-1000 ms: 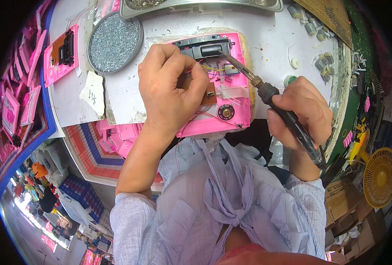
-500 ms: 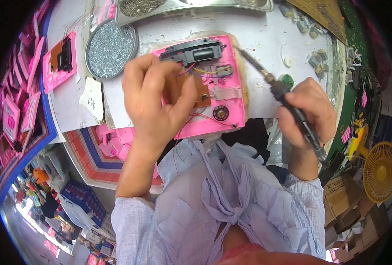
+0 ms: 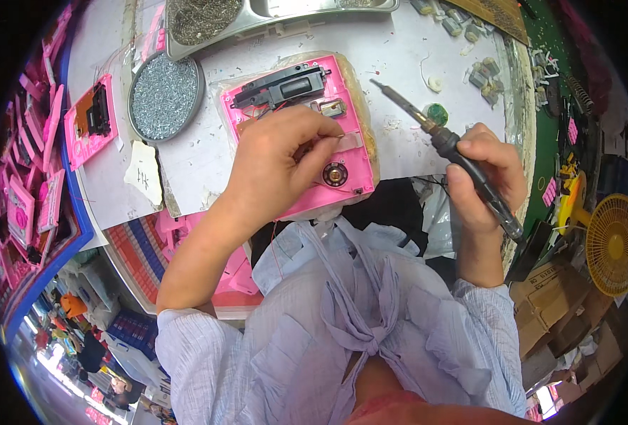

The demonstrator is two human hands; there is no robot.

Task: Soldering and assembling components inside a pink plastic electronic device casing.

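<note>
On white bench, left hand presses pink casing; right hand apart.

An assembly workshop is showing itself: a soldering iron at three o'clock, stacked pink casings piling at nine o'clock.

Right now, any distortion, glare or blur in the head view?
Head view: strong fisheye, the white table edge bends and black corners ring the frame; even light, no harsh glare; left hand, pink housing and soldering iron are sharp, the rim looks softer.
</note>
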